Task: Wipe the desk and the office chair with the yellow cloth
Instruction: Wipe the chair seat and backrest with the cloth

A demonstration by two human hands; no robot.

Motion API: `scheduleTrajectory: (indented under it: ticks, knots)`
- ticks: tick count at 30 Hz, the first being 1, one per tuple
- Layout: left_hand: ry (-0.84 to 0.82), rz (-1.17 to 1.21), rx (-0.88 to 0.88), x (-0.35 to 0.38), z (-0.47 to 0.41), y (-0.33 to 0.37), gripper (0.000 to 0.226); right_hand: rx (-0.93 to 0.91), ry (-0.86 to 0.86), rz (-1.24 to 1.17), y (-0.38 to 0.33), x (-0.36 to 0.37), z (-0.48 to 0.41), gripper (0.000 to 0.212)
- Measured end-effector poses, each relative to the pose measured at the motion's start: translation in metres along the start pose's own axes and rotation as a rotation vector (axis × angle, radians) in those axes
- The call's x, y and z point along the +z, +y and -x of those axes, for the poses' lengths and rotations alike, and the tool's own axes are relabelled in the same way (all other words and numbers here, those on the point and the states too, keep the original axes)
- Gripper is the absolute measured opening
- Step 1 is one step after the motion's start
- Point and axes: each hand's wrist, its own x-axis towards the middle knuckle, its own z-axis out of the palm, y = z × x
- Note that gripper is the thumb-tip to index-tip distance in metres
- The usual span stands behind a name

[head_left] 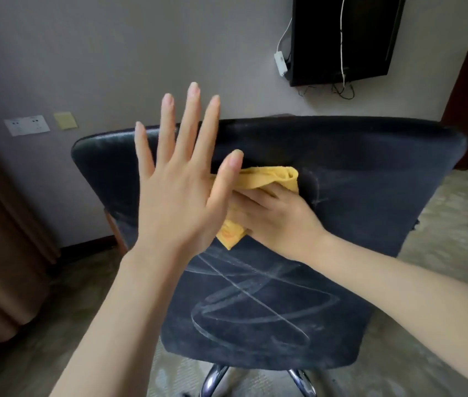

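A black office chair (341,196) fills the middle of the view, its backrest toward the wall and its seat (255,310) streaked with pale wipe marks. My right hand (278,219) presses a bunched yellow cloth (270,177) against the lower backrest, fingers lying over the cloth and partly hidden behind my other hand. My left hand (178,179) is raised in front of the backrest, fingers straight and spread, holding nothing. It covers the cloth's left part.
A grey wall stands behind the chair with a socket plate (26,125) and a yellow-green note (65,120). A black wall-mounted screen (341,38) with dangling cables hangs at the upper right. Brown curtain at left, carpeted floor (441,224) around the chrome chair base (215,379).
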Motion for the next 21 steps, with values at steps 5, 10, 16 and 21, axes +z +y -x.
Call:
scheduleTrajectory:
  ticks: [5, 10, 16, 21]
  knots:
    - [-0.038, 0.108, -0.001, 0.012, 0.001, 0.01, 0.064, -0.053, -0.091, -0.059, -0.007, 0.005, 0.026, 0.067]
    - [-0.038, -0.019, 0.013, 0.011, 0.002, 0.007, 0.066, -0.254, -0.255, 0.03, 0.015, 0.003, 0.055, 0.068]
    - [-0.034, -0.043, -0.019, 0.001, 0.002, 0.009, 0.064, -0.252, -0.255, 0.083, 0.058, -0.02, 0.084, 0.059]
    - [-0.011, -0.044, -0.026, 0.001, 0.001, 0.009, 0.066, -0.17, -0.142, 0.171, 0.098, -0.047, 0.078, 0.057]
